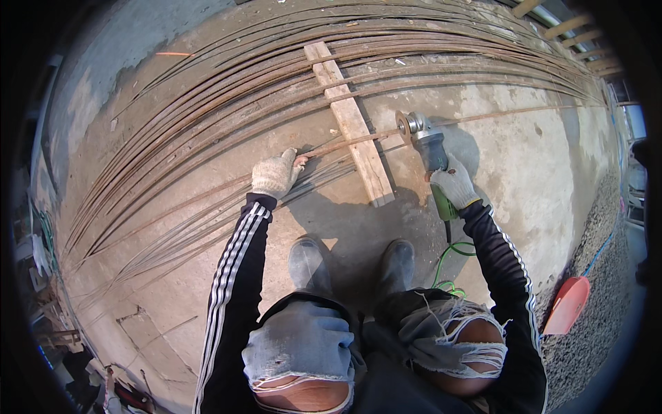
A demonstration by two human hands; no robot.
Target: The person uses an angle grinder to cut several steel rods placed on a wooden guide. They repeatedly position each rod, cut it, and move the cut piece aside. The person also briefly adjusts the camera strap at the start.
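Note:
My left hand [274,174], in a pale knit glove, is closed round a rusty steel rod [332,146] left of the plank. That rod crosses over a wooden plank [352,126] and runs on to the right. Wrapped in a similar glove, my right hand [455,188] grips an angle grinder [432,150] with a green rear handle. The grinder's disc [403,123] is at the rod, just right of the plank; whether it touches cannot be made out. A green cord [439,265] trails from the grinder toward my right knee.
Many long rusty rods [227,81] curve across the concrete floor beyond my hands, several resting over the plank. Thinner rods [207,231] lie at the left. My boots [309,265] stand close to the plank. A red scoop-shaped piece [568,305] sits on gravel [598,345] at right.

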